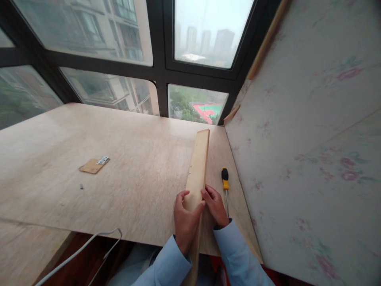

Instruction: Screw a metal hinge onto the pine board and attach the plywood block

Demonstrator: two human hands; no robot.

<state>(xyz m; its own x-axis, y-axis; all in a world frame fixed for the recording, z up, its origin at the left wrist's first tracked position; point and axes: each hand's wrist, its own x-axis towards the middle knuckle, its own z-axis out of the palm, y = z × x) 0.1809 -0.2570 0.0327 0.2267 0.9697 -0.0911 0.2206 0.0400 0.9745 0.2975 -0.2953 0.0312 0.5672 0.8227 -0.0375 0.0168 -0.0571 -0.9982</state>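
A long pale wooden board lies lengthwise away from me, its near end reaching past the table edge over my lap. Small dark holes dot its left side. My left hand is wrapped across the board, thumb on the right side and fingers on the left. Against the board's right edge, my right hand has its thumb and fingers pinched together; what is between them, if anything, is hidden. Just right of that hand rests a screwdriver with a black and yellow handle, its shaft pointing toward me.
On the left of the tabletop lie a flat brown piece with a small metal plate on it, and a tiny grey bit. A white cable loops at the front edge. A floral-papered wall bounds the right; windows stand behind.
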